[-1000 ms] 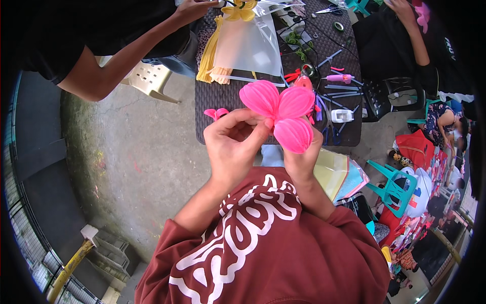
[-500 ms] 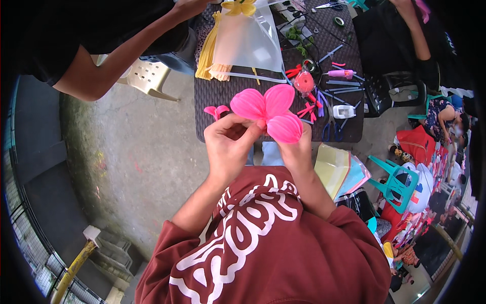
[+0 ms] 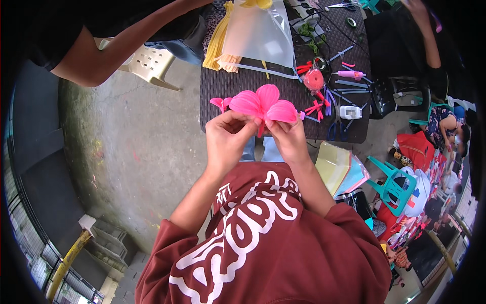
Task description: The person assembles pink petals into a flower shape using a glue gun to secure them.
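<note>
Near base, bright-pink, fuzzy, three-petalled flower (image 3: 264, 103) was pinched by left hand (image 3: 226, 141) and right hand (image 3: 289, 138); petals (image 3: 246, 105) apparently were being joined; for next twist, firm grip seemed needed.

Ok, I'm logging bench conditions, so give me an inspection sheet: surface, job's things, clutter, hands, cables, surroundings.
Surface: dark table, woven pattern, partly bare at its near side.
Job's things: pink flower, held up, three petals showing.
Clutter: yellow strips, plastic sheet, red roll, glue gun, blue-handled scissors.
Hands: left hand and right hand both pinch the flower's base.
Cables: dark cord across the table's far right part.
Surroundings: one co-worker's arm at left, another's at right; cream chair, teal stool.
</note>
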A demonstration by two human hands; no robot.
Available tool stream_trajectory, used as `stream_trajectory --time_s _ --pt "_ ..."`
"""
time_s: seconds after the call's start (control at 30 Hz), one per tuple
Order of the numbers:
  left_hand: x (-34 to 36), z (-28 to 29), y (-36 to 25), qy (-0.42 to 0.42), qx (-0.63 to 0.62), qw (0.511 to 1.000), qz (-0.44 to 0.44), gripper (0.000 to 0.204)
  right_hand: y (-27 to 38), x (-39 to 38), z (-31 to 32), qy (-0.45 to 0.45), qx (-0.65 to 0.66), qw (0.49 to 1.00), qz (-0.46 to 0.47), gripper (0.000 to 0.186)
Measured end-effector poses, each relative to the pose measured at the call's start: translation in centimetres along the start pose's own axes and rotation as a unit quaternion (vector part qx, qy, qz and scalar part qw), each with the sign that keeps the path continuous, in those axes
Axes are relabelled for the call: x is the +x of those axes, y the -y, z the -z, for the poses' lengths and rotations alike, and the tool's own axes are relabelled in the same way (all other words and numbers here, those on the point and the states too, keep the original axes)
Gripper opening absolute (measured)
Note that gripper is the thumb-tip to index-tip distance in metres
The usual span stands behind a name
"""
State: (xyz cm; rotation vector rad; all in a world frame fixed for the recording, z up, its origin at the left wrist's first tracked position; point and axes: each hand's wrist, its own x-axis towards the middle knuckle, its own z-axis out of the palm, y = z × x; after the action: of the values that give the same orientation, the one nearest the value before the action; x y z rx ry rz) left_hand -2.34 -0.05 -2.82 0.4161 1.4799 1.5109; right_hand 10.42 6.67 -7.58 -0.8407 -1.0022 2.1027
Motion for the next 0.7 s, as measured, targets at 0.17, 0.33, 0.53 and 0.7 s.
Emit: stream_trajectory --time_s 0.17,0.33,0.53,0.7 --pt "0.5 0.2 0.7 -0.007 0.000 1.000 0.001 0.009 -0.2 0.3 0.0 0.004 -0.010 1.000 0.008 0.009" --pt "0.8 0.2 1.1 -0.009 0.001 1.000 0.010 0.008 -0.6 0.4 0.5 0.015 -0.004 1.000 0.011 0.010" --pt "1.1 0.2 2.0 -0.014 0.012 1.000 0.009 0.009 -0.9 0.5 0.8 0.021 -0.023 0.999 0.010 0.011" --pt "1.3 0.3 3.1 -0.015 0.015 1.000 0.012 0.009 -1.7 0.2 1.5 0.015 -0.050 0.999 -0.006 0.012"
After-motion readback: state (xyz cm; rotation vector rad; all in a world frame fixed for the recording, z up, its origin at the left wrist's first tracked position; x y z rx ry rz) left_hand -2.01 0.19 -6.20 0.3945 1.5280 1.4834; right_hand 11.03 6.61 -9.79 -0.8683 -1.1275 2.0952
